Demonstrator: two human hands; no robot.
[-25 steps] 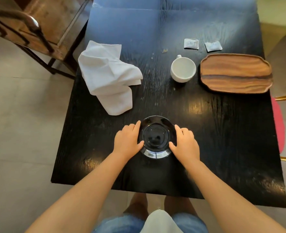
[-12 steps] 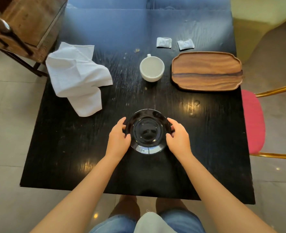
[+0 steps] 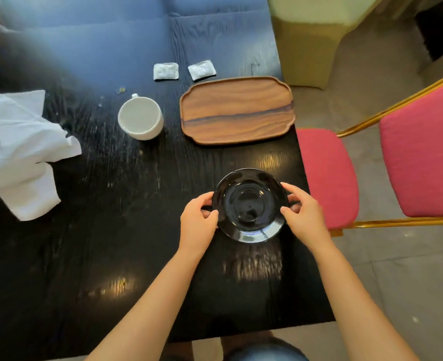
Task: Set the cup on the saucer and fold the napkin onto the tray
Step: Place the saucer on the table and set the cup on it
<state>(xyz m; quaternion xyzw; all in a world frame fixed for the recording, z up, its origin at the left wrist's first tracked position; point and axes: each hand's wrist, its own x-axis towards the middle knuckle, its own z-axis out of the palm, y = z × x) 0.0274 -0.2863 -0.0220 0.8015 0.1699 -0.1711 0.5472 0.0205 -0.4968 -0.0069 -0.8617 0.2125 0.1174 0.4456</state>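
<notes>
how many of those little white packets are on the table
2: one packet and a second packet lie side by side at the far edge of the wooden tray. No others are visible.

The print on the two sachets (image 3: 166, 71) is too blurred to read.

Soft daylight glares pale blue off the far end of my black table (image 3: 126, 37), warm highlights smear nearer me, and edges bow and blur.
</notes>
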